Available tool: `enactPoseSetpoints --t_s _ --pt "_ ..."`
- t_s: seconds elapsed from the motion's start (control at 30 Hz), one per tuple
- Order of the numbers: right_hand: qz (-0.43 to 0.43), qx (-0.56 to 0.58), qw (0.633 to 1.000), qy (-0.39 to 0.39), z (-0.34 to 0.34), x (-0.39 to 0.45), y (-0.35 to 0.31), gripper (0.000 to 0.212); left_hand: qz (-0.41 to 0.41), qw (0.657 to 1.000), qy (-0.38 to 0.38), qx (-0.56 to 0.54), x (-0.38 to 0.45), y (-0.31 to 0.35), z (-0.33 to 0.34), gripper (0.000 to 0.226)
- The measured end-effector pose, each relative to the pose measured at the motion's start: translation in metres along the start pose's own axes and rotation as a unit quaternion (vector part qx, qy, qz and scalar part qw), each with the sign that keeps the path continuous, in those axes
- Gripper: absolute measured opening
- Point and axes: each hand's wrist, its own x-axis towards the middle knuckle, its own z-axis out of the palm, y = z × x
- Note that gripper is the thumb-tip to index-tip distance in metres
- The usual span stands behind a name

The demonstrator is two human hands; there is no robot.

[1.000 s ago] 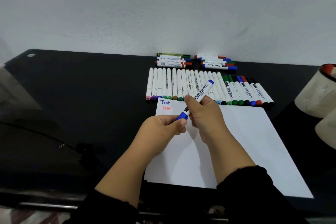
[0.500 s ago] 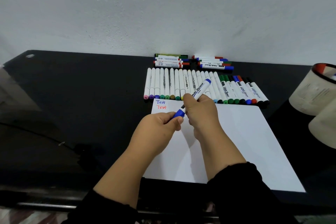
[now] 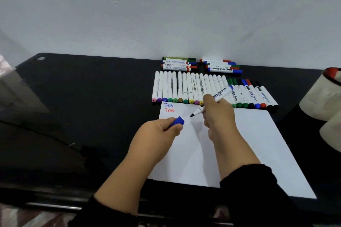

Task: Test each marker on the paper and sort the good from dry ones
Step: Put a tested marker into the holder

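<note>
My right hand [image 3: 218, 114] grips an uncapped white marker with a blue end [image 3: 220, 94], its dark tip pointing down-left just above the white paper [image 3: 258, 143]. My left hand [image 3: 162, 131] pinches the blue cap [image 3: 178, 121] a short way left of the tip. The paper's top left corner bears "Test" written in blue and again in red [image 3: 169, 108]. A long row of white markers with coloured caps [image 3: 184, 88] lies side by side behind the paper.
Two small piles of markers [image 3: 179, 65] [image 3: 222, 66] lie against the wall behind the row. Two pale cylindrical containers [image 3: 324, 96] stand at the right edge. The black glossy table [image 3: 83, 107] stretches to the left, with a thin cable across it.
The cap has come off the marker: my left hand pulled it away to the left, and the bare tip now shows above the paper.
</note>
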Motion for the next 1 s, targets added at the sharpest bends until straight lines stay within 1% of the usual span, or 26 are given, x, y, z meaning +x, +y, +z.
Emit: enactPoseSetpoints --t_s 0.1,0.23,0.33,0.53,0.73,0.9,1.0 --pt "0.007 0.02 1.0 -0.021 0.008 -0.005 0.002 0.025 -0.016 1.0 0.014 -0.002 0.004 -0.001 -0.003 0.037" --pt "-0.009 0.054 0.998 -0.035 0.005 -0.006 -0.001 0.029 -0.028 0.997 0.052 -0.051 0.01 -0.01 -0.013 0.036" --pt "-0.028 0.027 0.998 -0.056 0.009 -0.009 0.0 0.025 -0.046 0.995 0.07 -0.054 0.017 -0.016 -0.02 0.035" --pt "-0.053 -0.056 0.993 -0.087 0.027 -0.003 -0.006 0.017 -0.052 0.995 0.074 -0.043 0.03 -0.023 -0.027 0.036" --pt "-0.101 -0.131 0.985 -0.052 0.045 0.005 0.004 0.024 -0.054 0.993 0.084 -0.056 0.044 -0.027 -0.029 0.036" --pt "-0.113 -0.142 0.982 -0.056 0.051 0.009 0.017 0.025 -0.036 0.994 0.082 -0.058 0.048 -0.028 -0.028 0.037" --pt "-0.11 -0.148 0.981 -0.06 0.049 0.012 0.02 0.028 -0.042 0.995 0.081 -0.051 0.05 -0.028 -0.027 0.038"
